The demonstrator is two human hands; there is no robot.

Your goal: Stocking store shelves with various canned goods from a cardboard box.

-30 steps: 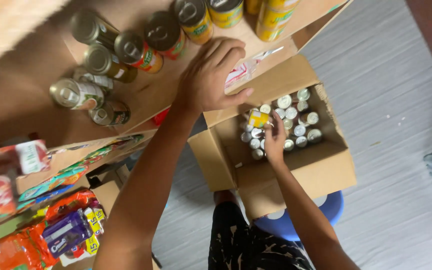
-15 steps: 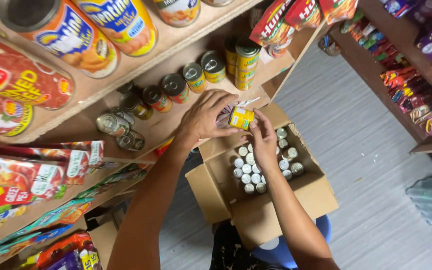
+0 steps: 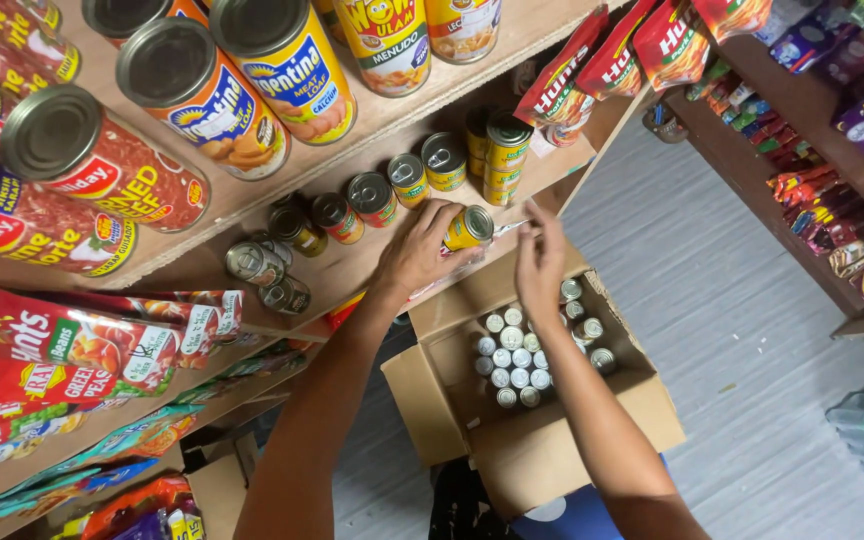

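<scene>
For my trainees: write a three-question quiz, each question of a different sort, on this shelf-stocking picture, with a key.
1. True or false: the left hand holds a small yellow can at the wooden shelf.
2. The right hand is: A) gripping a can, B) open and holding nothing, C) inside the box.
3. What sits below the hands, and what is in it?

Key
1. True.
2. B.
3. An open cardboard box with small cans standing upright.
</scene>
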